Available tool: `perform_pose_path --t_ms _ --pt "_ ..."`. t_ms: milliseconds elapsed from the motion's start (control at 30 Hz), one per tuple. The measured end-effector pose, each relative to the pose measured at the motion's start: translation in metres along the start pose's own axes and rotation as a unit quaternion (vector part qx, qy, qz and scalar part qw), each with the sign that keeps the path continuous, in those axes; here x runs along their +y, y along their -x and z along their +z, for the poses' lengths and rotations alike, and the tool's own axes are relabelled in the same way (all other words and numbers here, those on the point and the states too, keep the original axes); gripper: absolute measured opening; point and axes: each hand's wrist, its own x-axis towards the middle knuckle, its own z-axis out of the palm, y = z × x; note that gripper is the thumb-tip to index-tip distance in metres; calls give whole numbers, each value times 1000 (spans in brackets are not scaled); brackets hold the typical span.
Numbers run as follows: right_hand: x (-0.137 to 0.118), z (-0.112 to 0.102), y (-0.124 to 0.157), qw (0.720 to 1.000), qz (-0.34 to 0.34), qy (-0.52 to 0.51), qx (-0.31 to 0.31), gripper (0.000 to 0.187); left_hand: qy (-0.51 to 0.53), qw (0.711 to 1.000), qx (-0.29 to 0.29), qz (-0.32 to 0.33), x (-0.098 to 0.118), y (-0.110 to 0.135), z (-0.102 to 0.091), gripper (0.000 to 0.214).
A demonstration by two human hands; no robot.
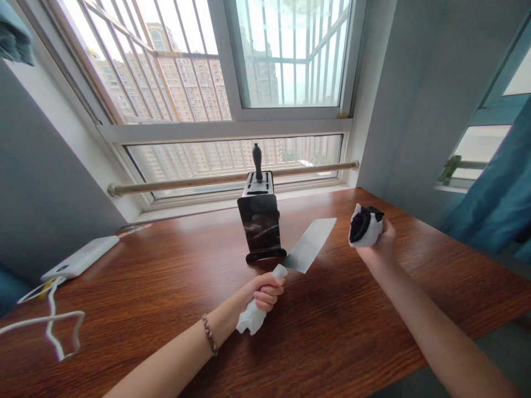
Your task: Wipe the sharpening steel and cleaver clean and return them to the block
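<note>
My left hand is closed around the handle of a cleaver, just above the table. White paper wraps that handle and sticks out at both ends of my fist. The broad blade points away from me to the right. Right beyond it a black knife block stands upright, with one dark-handled tool in its top. My right hand, raised over the table's right side, grips a black-and-white bundle. White material surrounds something black there; its exact kind cannot be made out.
The brown wooden table runs up to a barred window. A white power strip or charger box with a looped white cable lies at the left. A horizontal rod crosses the window's lower part. Blue curtain hangs at the right.
</note>
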Motion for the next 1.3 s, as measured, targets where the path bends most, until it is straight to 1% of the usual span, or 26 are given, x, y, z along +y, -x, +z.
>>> perform_pose_path --t_ms 67,100,133,167,200,267,367,433,467,533,667,800,900,967,1000,1033,1100,1167,1233,1300 --pt "1 0 -12 993 27 -43 104 15 7 1000 -9 -1 -2 1 1 24" --pt "4 -1 -15 990 38 -38 131 13 8 1000 -13 -2 -2 1 1 25" --pt "7 0 -16 989 45 -24 136 11 8 1000 -16 -4 -3 2 2 26" --pt "11 0 -14 990 57 -20 126 11 6 1000 -18 -7 -4 2 3 27" --pt "15 2 -10 992 71 -20 103 12 4 1000 -19 -11 -5 2 4 26" --pt "25 5 2 995 97 -26 21 17 -2 1000 -19 -18 -6 2 7 26" --pt "38 10 22 990 87 -29 -104 21 -7 1000 -17 -19 -7 2 9 29" --pt "46 11 33 985 79 -18 -155 23 -9 1000 -13 -10 -7 2 11 29" --pt "49 10 38 981 88 -6 -172 24 -10 1000 -10 -4 -7 2 12 29" --pt "56 9 48 970 128 21 -206 26 -12 1000 -4 10 -6 2 13 31" --pt "71 6 66 934 191 86 -289 30 -21 999 12 31 -6 -1 11 43" --pt "78 2 79 893 261 132 -342 30 -35 998 37 45 -7 -7 4 49" --pt "79 -1 82 844 338 168 -381 28 -43 995 61 63 -7 -11 0 47" --pt "83 -4 81 820 375 199 -384 27 -47 993 76 74 -7 -13 -1 46" --pt "86 -5 80 818 383 213 -373 27 -49 992 84 80 -8 -13 -1 43" --pt "89 -6 79 825 385 220 -350 26 -53 991 93 86 -9 -13 -1 40" --pt "94 -8 76 854 370 215 -296 22 -64 987 109 97 -11 -12 2 30" --pt "96 -7 74 874 356 194 -267 19 -81 984 123 103 -15 -11 7 25" --pt "94 -5 73 880 370 156 -254 16 -102 980 132 104 -18 -9 13 27" --pt "91 -3 74 870 413 112 -244 18 -123 976 142 106 -20 -8 19 30"
